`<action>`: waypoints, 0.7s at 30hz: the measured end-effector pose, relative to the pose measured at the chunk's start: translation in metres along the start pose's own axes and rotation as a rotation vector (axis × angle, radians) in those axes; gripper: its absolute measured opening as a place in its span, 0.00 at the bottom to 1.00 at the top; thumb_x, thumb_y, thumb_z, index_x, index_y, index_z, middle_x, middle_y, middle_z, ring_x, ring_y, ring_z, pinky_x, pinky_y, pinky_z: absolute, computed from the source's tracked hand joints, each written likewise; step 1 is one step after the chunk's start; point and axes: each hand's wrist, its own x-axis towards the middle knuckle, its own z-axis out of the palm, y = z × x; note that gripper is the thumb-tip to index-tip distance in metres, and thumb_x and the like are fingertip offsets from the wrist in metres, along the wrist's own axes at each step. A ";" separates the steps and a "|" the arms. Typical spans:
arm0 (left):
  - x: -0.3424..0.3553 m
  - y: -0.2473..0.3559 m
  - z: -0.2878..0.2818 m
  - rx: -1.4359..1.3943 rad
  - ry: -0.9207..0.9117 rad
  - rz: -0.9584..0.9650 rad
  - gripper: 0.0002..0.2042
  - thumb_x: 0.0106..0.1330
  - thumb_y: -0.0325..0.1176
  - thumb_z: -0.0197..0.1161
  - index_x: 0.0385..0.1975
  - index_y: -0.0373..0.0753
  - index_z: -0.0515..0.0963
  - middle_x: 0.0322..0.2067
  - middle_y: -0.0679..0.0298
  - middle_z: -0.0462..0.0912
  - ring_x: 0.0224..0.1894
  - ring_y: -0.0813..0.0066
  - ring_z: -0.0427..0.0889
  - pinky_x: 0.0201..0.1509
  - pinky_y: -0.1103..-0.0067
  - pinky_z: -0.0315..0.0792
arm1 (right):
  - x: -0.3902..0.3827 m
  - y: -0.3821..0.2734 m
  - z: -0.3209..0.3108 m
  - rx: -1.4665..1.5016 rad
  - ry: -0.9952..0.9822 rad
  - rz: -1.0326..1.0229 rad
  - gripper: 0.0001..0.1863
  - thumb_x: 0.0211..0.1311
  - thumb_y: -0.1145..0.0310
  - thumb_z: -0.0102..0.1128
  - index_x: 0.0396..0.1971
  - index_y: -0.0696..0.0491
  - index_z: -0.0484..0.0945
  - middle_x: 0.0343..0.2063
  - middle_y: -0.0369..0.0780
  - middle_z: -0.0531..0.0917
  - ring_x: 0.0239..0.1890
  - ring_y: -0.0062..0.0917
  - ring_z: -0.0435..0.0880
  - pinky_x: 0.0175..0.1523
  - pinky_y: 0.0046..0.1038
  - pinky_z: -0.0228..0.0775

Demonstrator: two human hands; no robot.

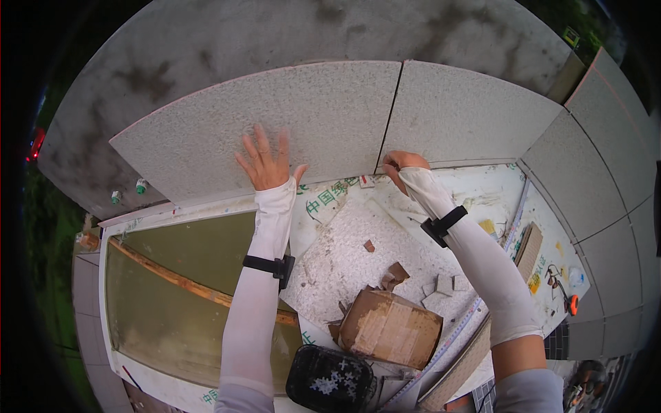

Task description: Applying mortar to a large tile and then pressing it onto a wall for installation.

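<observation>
The left hand (267, 164), empty with fingers spread, is over the left tile (330, 103), which stands along the far edge of the surface (492, 189). The right hand (406, 165) curls near the foot of the seam (390, 120); whether it pinches something, I cannot tell.

Four pairs, four singles

One left hand (271, 172) plus one right hand (407, 162) makes two. Straight ahead stand two large speckled tiles (275, 113). There are two black wrist straps (260, 263) and two green-tipped fittings (141, 186). Singles are one cardboard box (392, 327), one wooden strip (180, 279), one orange-handled tool (573, 305) and one black tub (295, 380). Its white crosses (335, 383) are several, overlapping too much to count.
</observation>
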 end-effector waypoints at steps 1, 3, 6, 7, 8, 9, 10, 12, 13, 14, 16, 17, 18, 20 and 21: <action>0.005 -0.003 0.000 0.003 0.003 -0.001 0.57 0.38 0.53 0.79 0.70 0.51 0.51 0.72 0.47 0.37 0.72 0.40 0.37 0.67 0.38 0.39 | 0.001 0.010 0.011 -0.090 -0.041 0.017 0.09 0.62 0.69 0.54 0.37 0.55 0.79 0.35 0.47 0.83 0.35 0.43 0.83 0.41 0.38 0.75; 0.027 0.001 0.003 0.034 0.042 0.172 0.57 0.35 0.54 0.80 0.70 0.58 0.53 0.73 0.50 0.36 0.72 0.42 0.40 0.66 0.37 0.40 | -0.007 0.043 0.040 -0.166 0.016 -0.066 0.09 0.61 0.69 0.53 0.37 0.55 0.79 0.35 0.47 0.83 0.35 0.43 0.83 0.41 0.38 0.75; 0.051 0.005 0.007 0.053 -0.014 0.248 0.58 0.32 0.56 0.80 0.69 0.65 0.52 0.73 0.53 0.33 0.73 0.44 0.36 0.66 0.36 0.37 | -0.011 0.061 0.065 -0.279 0.031 -0.133 0.09 0.60 0.71 0.52 0.38 0.55 0.79 0.36 0.47 0.82 0.36 0.44 0.82 0.41 0.39 0.75; 0.050 0.000 0.009 0.058 -0.018 0.250 0.58 0.32 0.56 0.80 0.69 0.65 0.52 0.73 0.53 0.33 0.73 0.44 0.36 0.66 0.36 0.37 | -0.009 0.054 0.071 -0.318 0.001 -0.121 0.10 0.60 0.71 0.52 0.39 0.54 0.80 0.36 0.48 0.82 0.37 0.44 0.82 0.41 0.39 0.75; 0.048 -0.006 0.010 0.062 -0.011 0.255 0.58 0.31 0.57 0.79 0.69 0.67 0.52 0.73 0.54 0.31 0.74 0.45 0.33 0.66 0.35 0.35 | -0.009 0.047 0.075 -0.295 0.022 -0.085 0.11 0.60 0.72 0.51 0.41 0.54 0.80 0.37 0.48 0.82 0.38 0.43 0.83 0.42 0.39 0.75; 0.047 -0.011 0.011 0.066 -0.004 0.261 0.59 0.31 0.57 0.79 0.69 0.69 0.51 0.73 0.55 0.29 0.74 0.46 0.30 0.65 0.34 0.33 | -0.006 0.041 0.078 -0.289 0.021 -0.088 0.11 0.60 0.72 0.51 0.41 0.54 0.80 0.37 0.48 0.82 0.38 0.43 0.83 0.42 0.39 0.75; 0.047 -0.009 0.012 0.063 -0.004 0.262 0.59 0.31 0.57 0.79 0.69 0.69 0.51 0.73 0.55 0.29 0.74 0.46 0.30 0.65 0.34 0.33 | -0.002 0.042 0.078 -0.300 0.021 -0.119 0.12 0.60 0.72 0.50 0.41 0.53 0.80 0.37 0.48 0.82 0.38 0.43 0.83 0.42 0.39 0.76; 0.048 -0.007 0.013 0.069 0.006 0.265 0.60 0.30 0.58 0.79 0.70 0.70 0.49 0.73 0.55 0.26 0.74 0.47 0.25 0.65 0.34 0.30 | 0.002 0.047 0.079 -0.311 0.023 -0.148 0.13 0.60 0.71 0.50 0.42 0.53 0.80 0.37 0.47 0.82 0.38 0.43 0.83 0.42 0.39 0.76; 0.049 -0.005 0.013 0.065 0.008 0.266 0.60 0.30 0.58 0.79 0.70 0.70 0.49 0.73 0.55 0.26 0.74 0.47 0.25 0.65 0.34 0.30 | 0.005 0.052 0.082 -0.338 0.022 -0.150 0.13 0.61 0.71 0.49 0.41 0.53 0.80 0.37 0.47 0.82 0.38 0.42 0.83 0.42 0.39 0.76; 0.049 -0.002 0.013 0.062 0.006 0.268 0.60 0.30 0.58 0.79 0.70 0.70 0.49 0.73 0.56 0.25 0.74 0.47 0.25 0.65 0.34 0.31 | 0.007 0.058 0.084 -0.366 0.022 -0.152 0.12 0.62 0.70 0.48 0.41 0.53 0.80 0.37 0.46 0.82 0.38 0.42 0.83 0.41 0.39 0.76; 0.049 -0.002 0.013 0.064 0.003 0.271 0.61 0.30 0.58 0.79 0.70 0.70 0.49 0.73 0.56 0.25 0.74 0.47 0.26 0.65 0.34 0.31 | 0.006 0.061 0.087 -0.362 0.018 -0.147 0.12 0.63 0.69 0.47 0.39 0.53 0.80 0.37 0.46 0.82 0.38 0.42 0.83 0.41 0.39 0.76; 0.048 -0.004 0.013 0.068 0.003 0.269 0.61 0.30 0.58 0.79 0.70 0.70 0.48 0.73 0.56 0.25 0.74 0.47 0.26 0.65 0.34 0.31 | 0.006 0.059 0.088 -0.355 0.013 -0.145 0.11 0.63 0.68 0.47 0.38 0.53 0.80 0.37 0.47 0.82 0.37 0.43 0.83 0.41 0.40 0.76; 0.047 -0.006 0.013 0.071 0.004 0.268 0.61 0.30 0.58 0.79 0.70 0.70 0.48 0.73 0.56 0.25 0.74 0.47 0.25 0.65 0.33 0.32 | 0.005 0.057 0.089 -0.352 0.013 -0.147 0.11 0.63 0.68 0.47 0.38 0.53 0.80 0.37 0.47 0.82 0.37 0.43 0.83 0.41 0.40 0.76; 0.048 -0.003 0.014 0.070 0.007 0.269 0.61 0.30 0.58 0.79 0.70 0.70 0.48 0.73 0.55 0.24 0.74 0.46 0.25 0.65 0.33 0.32 | 0.002 0.062 0.090 -0.227 0.118 -0.145 0.11 0.64 0.67 0.46 0.36 0.54 0.78 0.37 0.47 0.82 0.37 0.44 0.83 0.40 0.41 0.75; 0.049 -0.002 0.014 0.070 0.009 0.267 0.61 0.30 0.58 0.79 0.70 0.70 0.48 0.73 0.55 0.24 0.74 0.46 0.25 0.65 0.33 0.33 | 0.001 0.065 0.089 -0.231 0.120 -0.141 0.11 0.64 0.67 0.46 0.36 0.54 0.78 0.37 0.47 0.82 0.37 0.44 0.83 0.40 0.41 0.75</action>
